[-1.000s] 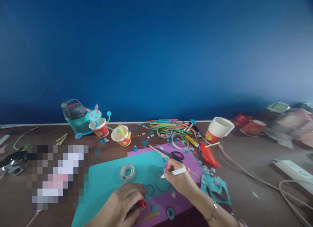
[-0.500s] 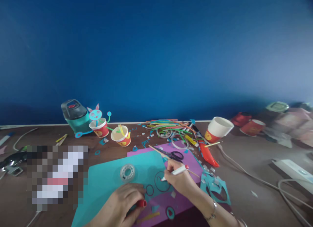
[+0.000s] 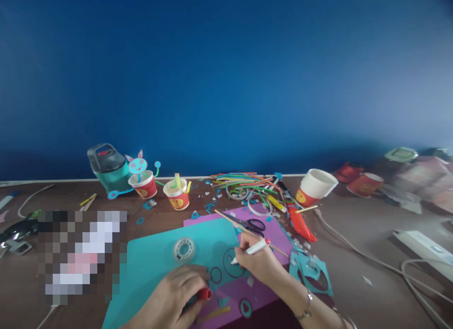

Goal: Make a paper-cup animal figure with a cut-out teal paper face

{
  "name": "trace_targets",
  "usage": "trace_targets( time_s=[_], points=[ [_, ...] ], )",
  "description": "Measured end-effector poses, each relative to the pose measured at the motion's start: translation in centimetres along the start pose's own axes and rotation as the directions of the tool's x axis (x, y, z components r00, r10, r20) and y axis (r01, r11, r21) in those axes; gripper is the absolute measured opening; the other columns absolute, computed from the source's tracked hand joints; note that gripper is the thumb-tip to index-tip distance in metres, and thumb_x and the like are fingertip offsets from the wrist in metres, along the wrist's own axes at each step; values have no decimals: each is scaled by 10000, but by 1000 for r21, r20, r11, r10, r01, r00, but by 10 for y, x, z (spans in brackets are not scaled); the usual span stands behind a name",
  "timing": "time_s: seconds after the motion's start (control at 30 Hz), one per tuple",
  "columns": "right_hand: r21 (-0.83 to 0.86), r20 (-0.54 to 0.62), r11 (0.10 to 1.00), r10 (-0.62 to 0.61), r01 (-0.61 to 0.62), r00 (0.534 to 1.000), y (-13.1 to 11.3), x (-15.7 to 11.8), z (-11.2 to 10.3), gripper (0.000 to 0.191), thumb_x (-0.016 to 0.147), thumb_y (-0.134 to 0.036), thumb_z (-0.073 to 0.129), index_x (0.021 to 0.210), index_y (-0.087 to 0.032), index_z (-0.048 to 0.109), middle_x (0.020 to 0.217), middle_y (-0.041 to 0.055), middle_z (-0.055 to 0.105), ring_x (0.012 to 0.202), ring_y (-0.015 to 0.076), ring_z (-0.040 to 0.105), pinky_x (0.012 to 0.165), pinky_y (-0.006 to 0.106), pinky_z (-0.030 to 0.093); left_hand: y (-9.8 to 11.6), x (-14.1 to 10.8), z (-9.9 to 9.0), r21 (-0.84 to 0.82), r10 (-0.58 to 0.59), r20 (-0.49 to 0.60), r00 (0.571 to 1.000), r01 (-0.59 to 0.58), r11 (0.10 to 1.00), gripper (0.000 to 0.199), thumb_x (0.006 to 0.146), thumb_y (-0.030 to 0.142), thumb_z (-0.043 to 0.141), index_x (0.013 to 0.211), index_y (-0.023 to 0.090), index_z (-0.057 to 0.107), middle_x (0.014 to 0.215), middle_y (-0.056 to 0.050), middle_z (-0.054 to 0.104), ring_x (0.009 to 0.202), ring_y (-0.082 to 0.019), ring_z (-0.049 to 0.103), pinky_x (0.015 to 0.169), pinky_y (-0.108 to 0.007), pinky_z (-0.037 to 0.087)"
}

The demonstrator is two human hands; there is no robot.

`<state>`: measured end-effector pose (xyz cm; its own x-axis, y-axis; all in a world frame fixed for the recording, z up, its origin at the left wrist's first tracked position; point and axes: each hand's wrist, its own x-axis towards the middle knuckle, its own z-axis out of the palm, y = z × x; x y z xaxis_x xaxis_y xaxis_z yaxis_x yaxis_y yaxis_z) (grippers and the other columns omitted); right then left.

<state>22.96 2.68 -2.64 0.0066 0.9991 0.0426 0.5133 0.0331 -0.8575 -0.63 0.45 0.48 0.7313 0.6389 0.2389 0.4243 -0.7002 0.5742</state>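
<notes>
The right hand [image 3: 250, 251] pinches a white marker with a red end [image 3: 255, 248], fingers closed round its barrel, the tip at a large drawn circle [image 3: 233, 263] on a turquoise paper sheet [image 3: 152, 258]. The left hand [image 3: 180, 286] lies curled on the same sheet, a red marker cap [image 3: 204, 293] held in its fingers. A smaller drawn circle [image 3: 216, 274] sits between the hands, and a clear roll of tape [image 3: 184, 249] rests on the turquoise paper near the left hand. Purple paper [image 3: 276, 230] shows from under the sheet, carrying black-handled scissors [image 3: 255, 225]. Behind, on the dark wooden bench [image 3: 354, 253], stands a red-and-white paper cup [image 3: 145, 185] with a turquoise cat face [image 3: 138, 165] above it (pink-eared, and drawn with round eyes).
</notes>
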Motion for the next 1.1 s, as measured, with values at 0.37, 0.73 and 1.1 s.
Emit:
trace_targets(
  time_s=[0.37,0.73,1.1],
  points=[
    [8,20,1000,10,-11,1000,-5,-1,-1,227,700,-222,516,549,-210,347,485,-68,400,441,80,391,415,186,299,0,0,-1,37,17,-6,1000,-17,999,158,807,128,554,927,227,583,1013,-17,691,971,-157,635,876,-215,477],
    [159,31,985,60,-64,998,-5,1,-1,208,722,-274,546,594,-215,393,469,-51,523,440,102,455,430,200,333,2,1,-2,32,17,-9,1000,-17,999,141,810,128,552,907,224,584,1013,-14,692,968,-153,638,874,-211,482],
    [114,15,989,91,-92,996,9,8,-22,215,716,-273,535,576,-229,377,411,-52,525,371,100,459,373,196,305,0,2,-2,20,15,7,1000,-15,1000,107,821,139,539,884,219,573,1027,-29,693,969,-164,640,860,-222,490]
  ],
)
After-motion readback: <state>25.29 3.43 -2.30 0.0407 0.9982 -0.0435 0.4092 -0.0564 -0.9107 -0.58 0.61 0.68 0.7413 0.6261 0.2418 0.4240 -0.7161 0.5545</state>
